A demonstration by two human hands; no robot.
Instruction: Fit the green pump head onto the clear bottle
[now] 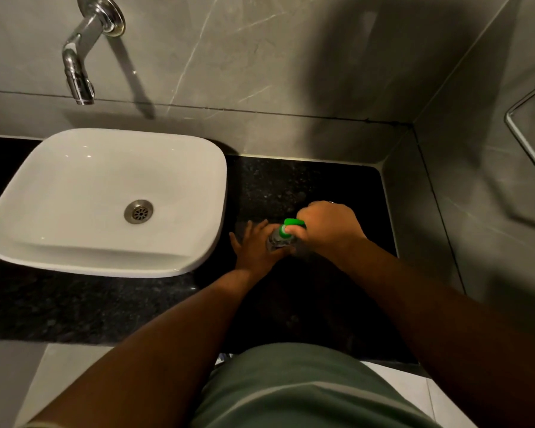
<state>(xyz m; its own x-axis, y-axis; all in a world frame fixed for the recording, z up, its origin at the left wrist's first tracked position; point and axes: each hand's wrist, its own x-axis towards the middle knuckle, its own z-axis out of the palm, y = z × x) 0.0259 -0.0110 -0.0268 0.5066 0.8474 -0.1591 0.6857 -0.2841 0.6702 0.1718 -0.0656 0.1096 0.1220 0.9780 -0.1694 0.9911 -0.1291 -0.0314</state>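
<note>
The clear bottle [279, 242] stands on the dark counter [306, 186] just right of the basin. The green pump head [291, 225] sits on top of the bottle's neck. My right hand [326, 230] is wrapped over the pump head from the right, with fingers closed on it. My left hand [257, 247] holds the bottle's body from the left, fingers spread around it. Most of the bottle is hidden between the two hands.
A white basin [105, 199] sits on the counter to the left, with a chrome tap [84, 50] on the wall above it. Grey tiled walls close the back and right side. A glass shelf edge [525, 131] juts out at the right.
</note>
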